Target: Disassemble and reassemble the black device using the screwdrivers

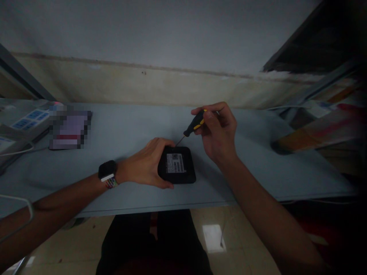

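Observation:
A black, rounded-square box [189,173] with a white barcode label lies on the pale blue table [129,131]. My left hand [149,162] grips its left side, thumb along the near edge and fingers at the far edge. In my right hand [219,133] is a screwdriver [195,124] with a black and yellow handle, held at a slant. Its thin shaft points down to the box's far edge, close to my left fingertips. Whether the tip touches the box or sits in a hole, I cannot make out.
A pixelated phone-like object [70,130] lies at the left, beside boxes with blue labels [31,118]. A blurred orange and pink item [304,139] lies at the right. Behind the table rises a wall [160,86], and its front edge runs near my lap.

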{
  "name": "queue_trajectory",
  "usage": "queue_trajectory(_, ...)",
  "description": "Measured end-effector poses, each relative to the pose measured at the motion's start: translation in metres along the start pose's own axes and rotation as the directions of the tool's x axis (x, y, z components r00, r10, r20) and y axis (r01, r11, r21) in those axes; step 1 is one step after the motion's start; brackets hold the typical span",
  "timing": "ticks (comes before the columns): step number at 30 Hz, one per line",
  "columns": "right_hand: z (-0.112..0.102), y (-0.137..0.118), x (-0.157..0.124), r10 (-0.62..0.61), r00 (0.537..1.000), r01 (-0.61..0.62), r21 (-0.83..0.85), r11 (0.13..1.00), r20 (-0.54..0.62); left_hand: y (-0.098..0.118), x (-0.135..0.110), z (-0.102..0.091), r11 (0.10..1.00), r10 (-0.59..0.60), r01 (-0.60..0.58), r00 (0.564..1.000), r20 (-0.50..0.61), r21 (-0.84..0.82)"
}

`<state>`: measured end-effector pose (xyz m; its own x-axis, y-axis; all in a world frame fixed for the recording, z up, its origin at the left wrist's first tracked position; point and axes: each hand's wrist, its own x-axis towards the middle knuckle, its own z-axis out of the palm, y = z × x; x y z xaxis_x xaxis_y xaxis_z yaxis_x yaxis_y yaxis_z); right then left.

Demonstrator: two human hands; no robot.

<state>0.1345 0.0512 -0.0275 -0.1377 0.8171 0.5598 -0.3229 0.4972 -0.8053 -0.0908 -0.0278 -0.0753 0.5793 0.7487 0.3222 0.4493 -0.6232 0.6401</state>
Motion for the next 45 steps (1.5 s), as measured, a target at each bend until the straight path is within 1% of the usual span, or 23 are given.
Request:
queue_trajectory(7, 0.003, -0.002, -0.001, 0.014, 1.000, -0.014, 0.005, 1.000, 0.010, -0.009, 0.000, 0.004, 0.998, 0.061, -0.062, 0.998, -0.030, -0.005)
queue_trajectory(13, 0.001, -0.004, -0.001, 0.022, 1.000, -0.022, 0.012, 1.000, -0.004, -0.008, 0.000, 0.002, 0.998, 0.069, -0.069, 0.998, -0.010, 0.005)
queue_trajectory(19, 0.001, 0.000, -0.001, 0.008, 1.000, -0.008, -0.001, 1.000, 0.023, -0.007, 0.002, 0.001, 0.996, 0.085, -0.085, 0.996, -0.010, 0.027)
queue_trajectory(22, 0.001, -0.001, -0.003, -0.016, 0.999, 0.017, -0.030, 0.999, 0.046, -0.005, 0.003, 0.001, 0.996, 0.083, -0.083, 0.997, -0.006, 0.025)
queue_trajectory(26, 0.003, -0.007, -0.008, -0.054, 0.992, 0.065, -0.101, 0.993, 0.115, -0.004, 0.003, 0.001, 0.997, 0.079, -0.079, 0.997, -0.008, 0.018)
queue_trajectory(31, 0.013, -0.014, -0.012, -0.093, 0.982, 0.120, -0.166, 0.979, 0.164, -0.006, 0.003, 0.002, 0.998, 0.064, -0.064, 0.998, -0.012, 0.020)
queue_trajectory(38, 0.028, -0.013, -0.005, -0.084, 0.974, 0.119, -0.161, 0.980, 0.211, -0.005, 0.002, 0.003, 0.999, 0.026, -0.026, 1.000, -0.008, 0.019)
queue_trajectory(42, 0.028, -0.012, -0.002, -0.103, 0.967, 0.142, -0.162, 0.977, 0.232, -0.005, 0.003, 0.002, 1.000, 0.020, -0.020, 1.000, 0.010, 0.023)
queue_trajectory(45, 0.025, -0.011, 0.001, -0.125, 0.965, 0.158, -0.129, 0.979, 0.232, -0.006, 0.003, 0.002, 0.999, 0.035, -0.036, 0.999, 0.016, 0.031)
